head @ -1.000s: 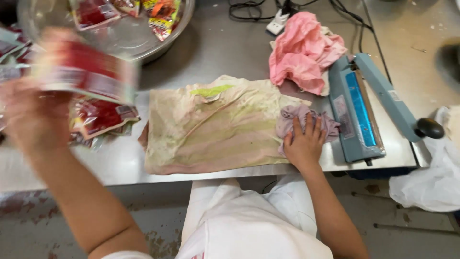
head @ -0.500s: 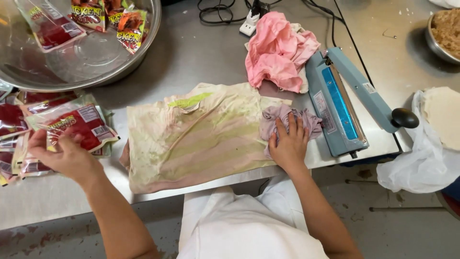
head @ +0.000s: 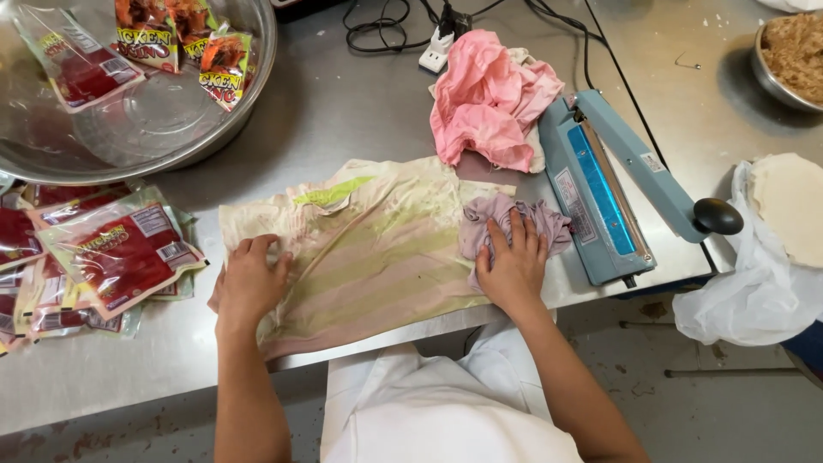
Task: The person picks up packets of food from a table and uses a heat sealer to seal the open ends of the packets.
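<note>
A stained cloth with pale pink and green stripes (head: 377,249) lies spread flat on the steel table. My left hand (head: 249,283) rests palm down on its left edge, fingers spread. My right hand (head: 512,261) presses flat on a small crumpled mauve rag (head: 480,225) at the cloth's right edge. Neither hand grips anything. Sealed red food pouches (head: 111,253) lie piled just left of my left hand.
A large steel bowl (head: 171,120) with several pouches stands at the back left. A pink cloth (head: 484,99) lies behind a blue heat sealer (head: 600,189) on the right. White plastic bag (head: 754,283) with flat dough rounds, a bowl of shredded filling (head: 793,51), power cables (head: 437,39).
My left hand set a red pouch down on the pile at the left, then moved right onto the striped cloth. My right hand stayed on the mauve rag.
</note>
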